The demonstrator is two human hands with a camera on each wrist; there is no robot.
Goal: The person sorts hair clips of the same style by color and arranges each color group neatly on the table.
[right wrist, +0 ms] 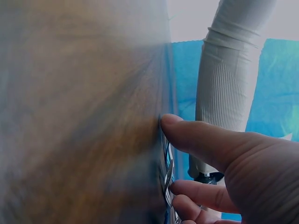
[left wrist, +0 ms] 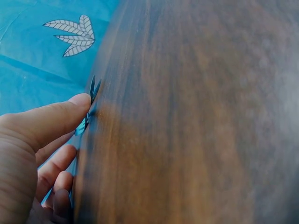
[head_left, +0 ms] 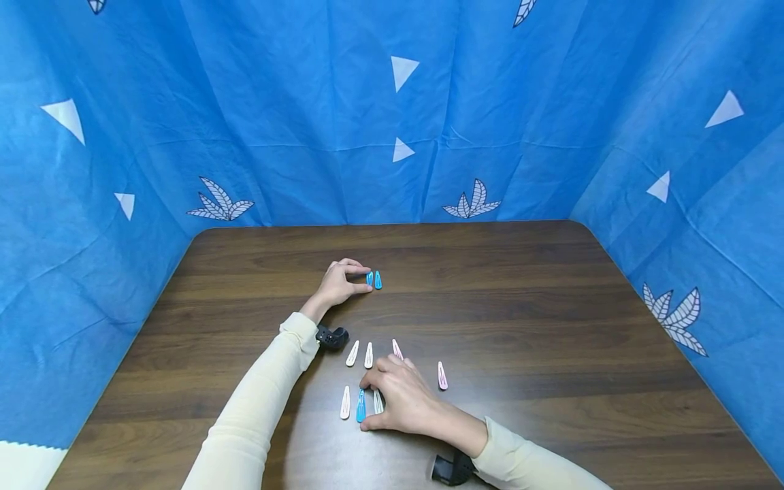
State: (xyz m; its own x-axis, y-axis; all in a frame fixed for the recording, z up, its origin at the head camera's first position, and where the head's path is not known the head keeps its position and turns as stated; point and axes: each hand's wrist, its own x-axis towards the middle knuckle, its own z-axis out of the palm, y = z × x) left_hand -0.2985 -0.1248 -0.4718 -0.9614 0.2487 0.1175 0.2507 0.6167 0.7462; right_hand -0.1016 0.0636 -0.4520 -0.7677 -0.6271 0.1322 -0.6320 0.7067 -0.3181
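Note:
At the back of the table my left hand [head_left: 343,282] pinches a blue hair clip [head_left: 369,278] between thumb and fingers. Right beside it lies another blue hair clip [head_left: 378,280]. Near the front, my right hand [head_left: 404,398] has thumb and index finger at the two ends of a third blue hair clip [head_left: 361,406], pinching it at the tabletop. A white hair clip [head_left: 345,403] lies left of that clip, and another white clip [head_left: 378,401] is partly under the right hand. In the right wrist view the thumb [right wrist: 196,135] hides much of the clips.
Two white clips [head_left: 369,355] lie side by side behind the right hand. One pink clip [head_left: 397,349] is by its knuckles, and another pink clip [head_left: 442,376] lies to the right. A blue curtain [head_left: 331,102] surrounds the wooden table [head_left: 520,306].

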